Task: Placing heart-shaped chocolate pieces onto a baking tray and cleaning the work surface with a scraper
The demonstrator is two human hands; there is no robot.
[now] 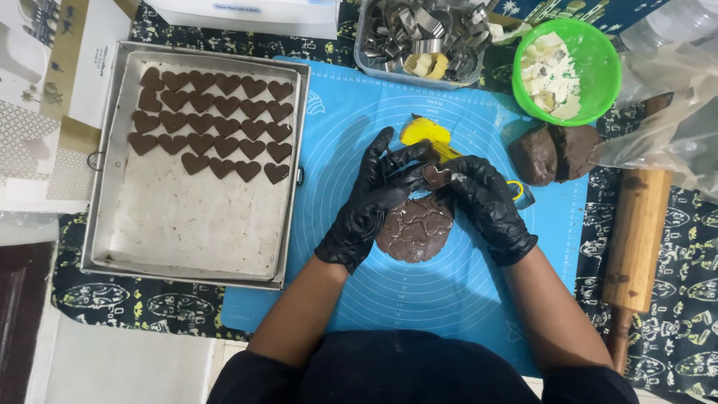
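Head view showed our black-gloved left hand (374,196) and right hand (485,203) pinching a small brown heart-shaped dough piece (436,176) between fingertips, directly above the flat rolled brown dough round (415,227), with the metal baking tray (112,150) leftward.

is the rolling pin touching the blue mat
Apart. The head view shows the rolling pin lying on the patterned cloth, with a strip of cloth between it and the blue mat.
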